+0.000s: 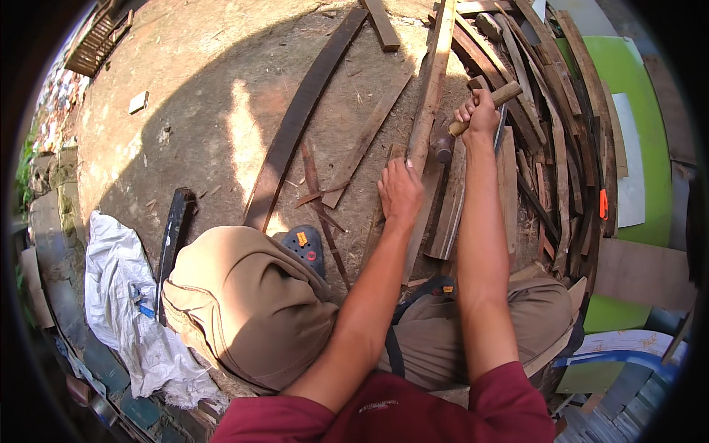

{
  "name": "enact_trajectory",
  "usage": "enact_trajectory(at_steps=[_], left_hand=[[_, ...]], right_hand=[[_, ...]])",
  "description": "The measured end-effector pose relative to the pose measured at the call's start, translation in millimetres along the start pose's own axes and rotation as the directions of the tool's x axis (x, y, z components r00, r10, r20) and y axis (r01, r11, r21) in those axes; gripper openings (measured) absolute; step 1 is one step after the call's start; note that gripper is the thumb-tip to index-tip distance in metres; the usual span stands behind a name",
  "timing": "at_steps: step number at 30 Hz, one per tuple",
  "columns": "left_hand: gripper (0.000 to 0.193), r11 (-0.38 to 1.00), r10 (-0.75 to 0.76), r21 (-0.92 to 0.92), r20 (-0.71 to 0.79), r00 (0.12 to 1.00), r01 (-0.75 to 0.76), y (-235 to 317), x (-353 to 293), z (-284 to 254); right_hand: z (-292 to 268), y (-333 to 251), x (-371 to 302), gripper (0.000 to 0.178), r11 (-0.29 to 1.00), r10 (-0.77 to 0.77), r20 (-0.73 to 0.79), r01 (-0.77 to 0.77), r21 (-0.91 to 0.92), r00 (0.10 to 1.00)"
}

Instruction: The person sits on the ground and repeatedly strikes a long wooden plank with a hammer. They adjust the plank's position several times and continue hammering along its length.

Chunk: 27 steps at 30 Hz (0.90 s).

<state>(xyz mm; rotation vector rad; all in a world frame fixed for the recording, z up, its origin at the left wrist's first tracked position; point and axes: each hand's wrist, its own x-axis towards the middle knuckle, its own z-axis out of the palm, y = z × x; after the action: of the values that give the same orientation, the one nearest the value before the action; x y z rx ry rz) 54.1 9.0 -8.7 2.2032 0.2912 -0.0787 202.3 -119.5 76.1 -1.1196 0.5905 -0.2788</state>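
My right hand (480,117) is closed around the thick wooden handle of a hammer (508,93). Its dark head points down and to the left, close beside a long wooden plank (434,81). At the plank's near end, my left hand (402,193) grips the wood, its fingers bent over the end; whether a nail is there I cannot make out. The plank runs away from me toward the top of the view. Under and around its near end lie shorter boards (447,221).
Many boards (569,140) are piled on the right, beside a green panel (620,88). A dark beam (306,118) and a thinner board (369,140) lie on the ground. Near my left knee are a white sack (122,280) and a black wood piece (176,236). A crate (92,44) stands far left.
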Motion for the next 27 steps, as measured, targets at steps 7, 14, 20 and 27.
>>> enact_trajectory(at_steps=[7,14,20,27], left_hand=[[0.031,1.000,0.007,-0.011,0.007,1.000,-0.007,8,-3,4],[0.028,0.999,0.011,0.042,-0.025,1.000,-0.010,3,-2,4],[0.028,0.997,0.013,0.081,0.023,1.000,-0.015,8,-1,2],[0.031,0.997,0.015,0.070,0.014,1.000,-0.016,9,-2,-1]], right_hand=[[-59,1,7,0.018,0.885,-0.195,-0.100,0.132,-0.446,0.976],[-23,-15,-30,0.043,0.971,0.051,0.008,-0.048,-0.233,0.999],[23,-16,-3,0.045,0.948,0.161,0.063,-0.137,-0.288,0.985],[45,2,40,0.028,0.902,0.111,-0.070,-0.130,-0.411,0.991]])
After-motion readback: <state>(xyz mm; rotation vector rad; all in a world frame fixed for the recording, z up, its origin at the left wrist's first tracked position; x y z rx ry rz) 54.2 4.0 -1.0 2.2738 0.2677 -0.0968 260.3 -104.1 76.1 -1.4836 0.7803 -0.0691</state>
